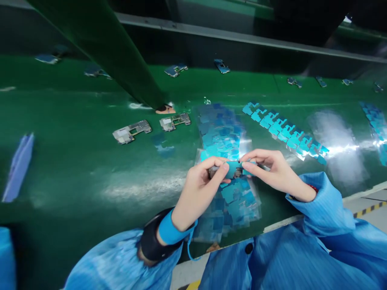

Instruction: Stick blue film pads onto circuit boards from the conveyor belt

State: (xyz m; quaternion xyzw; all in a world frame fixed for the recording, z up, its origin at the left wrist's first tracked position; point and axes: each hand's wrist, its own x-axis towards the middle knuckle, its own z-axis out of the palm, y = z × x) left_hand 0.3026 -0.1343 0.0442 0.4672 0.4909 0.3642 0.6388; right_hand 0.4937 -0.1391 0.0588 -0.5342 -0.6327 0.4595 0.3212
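Between my two hands is a small circuit board (232, 169) with blue film on its face. My left hand (203, 183) pinches its left end between thumb and fingers. At the right end, my right hand (271, 169) is closed on the same board, thumb and forefinger pressed at its edge. Directly below lie stacked clear sheets of blue film pieces (238, 201), running away from me under my hands. Two bare circuit boards, one silvery (132, 131) and one smaller (175, 121), rest to the left beyond my left hand.
A diagonal row of blue film cut-outs (284, 129) lies on the green table (75, 161) at right. Several more boards sit along the back, one being a blue-faced board (222, 66). A dark green post (121, 52) rises behind. A purple strip (18, 168) lies far left.
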